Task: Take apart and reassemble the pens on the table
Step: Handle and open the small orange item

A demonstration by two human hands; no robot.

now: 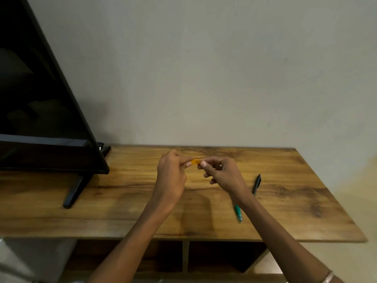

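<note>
Both hands are up over the middle of the wood-grain table [126, 201], nearer its back edge. The left hand [170, 176] and right hand [221, 176] each pinch one end of a short translucent orange pen piece [196, 161]. A slim black pen [256, 184] and a green pen [238, 213] lie toward the right edge. A glossy black TV [40, 99] stands at the left.

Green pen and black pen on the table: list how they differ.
The green pen lies nearer the table's front edge; the black pen lies farther back and to the right. The green pen is bright green with a pale tip; the black pen is dark all over. The right forearm crosses over the green pen's upper end, while only the black pen's lower end is hidden. Both lie untouched on the wooden table, beside the right hand.
</note>
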